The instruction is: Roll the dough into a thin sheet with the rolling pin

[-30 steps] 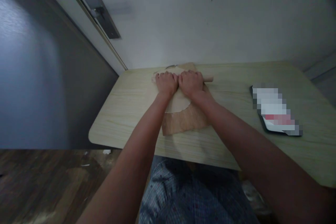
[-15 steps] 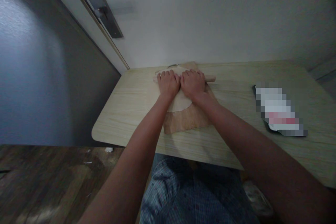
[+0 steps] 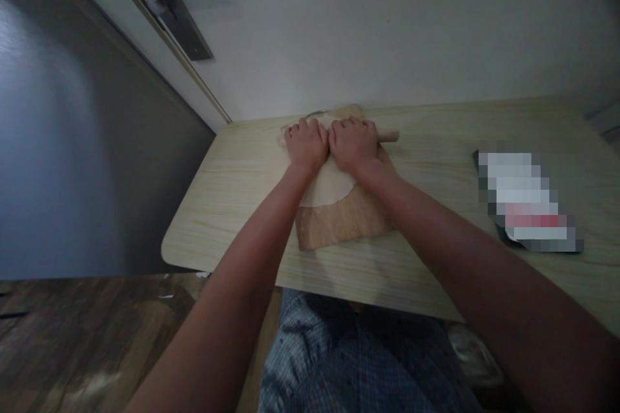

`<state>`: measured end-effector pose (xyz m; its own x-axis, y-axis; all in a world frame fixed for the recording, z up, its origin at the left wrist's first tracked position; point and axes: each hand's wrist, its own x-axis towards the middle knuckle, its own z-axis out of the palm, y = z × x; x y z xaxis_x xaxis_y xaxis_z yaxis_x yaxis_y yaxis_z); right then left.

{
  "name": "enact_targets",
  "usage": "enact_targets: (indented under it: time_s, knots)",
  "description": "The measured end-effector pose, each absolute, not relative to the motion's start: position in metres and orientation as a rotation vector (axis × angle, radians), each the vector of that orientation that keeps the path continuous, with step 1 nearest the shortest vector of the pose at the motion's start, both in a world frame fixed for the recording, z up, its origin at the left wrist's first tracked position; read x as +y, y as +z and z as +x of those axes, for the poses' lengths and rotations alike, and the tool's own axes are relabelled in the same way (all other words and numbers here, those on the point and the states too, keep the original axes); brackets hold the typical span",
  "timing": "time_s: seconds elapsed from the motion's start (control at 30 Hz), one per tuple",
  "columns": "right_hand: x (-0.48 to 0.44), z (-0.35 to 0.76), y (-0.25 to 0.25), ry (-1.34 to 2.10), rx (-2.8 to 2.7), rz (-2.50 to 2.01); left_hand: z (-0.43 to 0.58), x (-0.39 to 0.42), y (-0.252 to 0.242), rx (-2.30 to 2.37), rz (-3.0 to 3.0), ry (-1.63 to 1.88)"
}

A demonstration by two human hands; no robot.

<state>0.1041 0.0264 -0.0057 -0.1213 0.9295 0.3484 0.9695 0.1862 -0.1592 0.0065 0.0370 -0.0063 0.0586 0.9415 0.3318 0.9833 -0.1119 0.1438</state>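
Side by side, my left hand (image 3: 309,144) and my right hand (image 3: 353,142) are closed over a wooden rolling pin (image 3: 389,136), whose right end sticks out past my right hand. Beneath them lies a flat, pale sheet of dough (image 3: 327,192) with a rounded near edge. It covers much of a brown wooden board (image 3: 339,222) and hides that part of it. A curved metal handle (image 3: 317,113) shows at the board's far side. My fingers curl over the pin's far side, so the fingertips are hidden.
The board rests on a light wood-grain table (image 3: 223,206) set against a pale door (image 3: 314,26) with a metal lock plate. A dark-edged, blurred-out flat object (image 3: 527,206) lies on the table to the right. Below at the left is a brown floor (image 3: 97,335).
The view has shifted slightly, so the door handle sits higher at the edge. Both hands stay on the rolling pin, with little visible movement over the dough.
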Motion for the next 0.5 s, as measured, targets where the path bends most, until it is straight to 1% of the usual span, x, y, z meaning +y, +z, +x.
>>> enact_targets:
  time_s: [0.3, 0.5]
  knots:
    - [0.035, 0.103, -0.004, -0.149, -2.082, -1.820, 0.008, 0.047, -0.008, -2.038, -2.153, -0.529]
    - [0.041, 0.104, -0.007, -0.166, -2.076, -1.786, 0.010, 0.052, -0.005, -2.087, -2.128, -0.445]
